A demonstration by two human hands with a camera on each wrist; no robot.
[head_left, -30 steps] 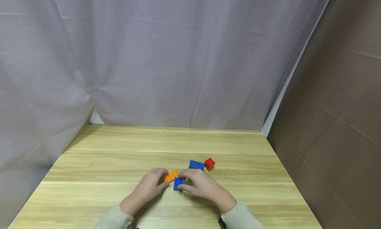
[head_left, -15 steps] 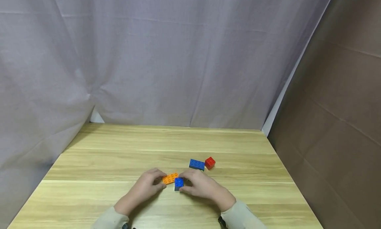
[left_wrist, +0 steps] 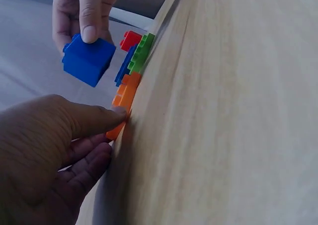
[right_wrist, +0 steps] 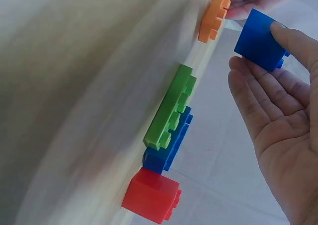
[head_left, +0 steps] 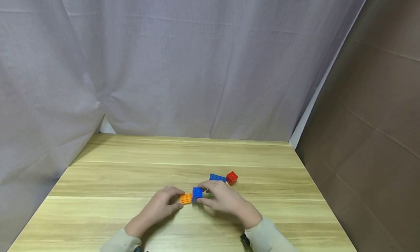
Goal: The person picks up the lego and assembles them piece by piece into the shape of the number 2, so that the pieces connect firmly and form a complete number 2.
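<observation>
On the table lies a flat orange building brick (head_left: 185, 198), its studs up. My left hand (head_left: 161, 204) pinches its left end between thumb and fingers; the left wrist view shows the thumb along the side of the orange brick (left_wrist: 127, 93). A square blue brick (head_left: 197, 194) is held by my right hand (head_left: 223, 201), thumb on the near side and fingers on the far side. In the right wrist view this blue brick (right_wrist: 261, 40) is raised above the table, studs up, close over the right end of the orange one.
Behind my right hand lie a longer blue brick (head_left: 217, 177) and a red brick (head_left: 232, 177). A green brick (right_wrist: 170, 108) lies in front of the longer blue one, mostly hidden by the hand in the head view. Grey cloth (head_left: 164, 70) hangs along the table's back edge.
My right hand has lifted the square blue brick up and away from me, to above the orange brick's right end. The orange brick has turned slightly in my left hand's grip.
</observation>
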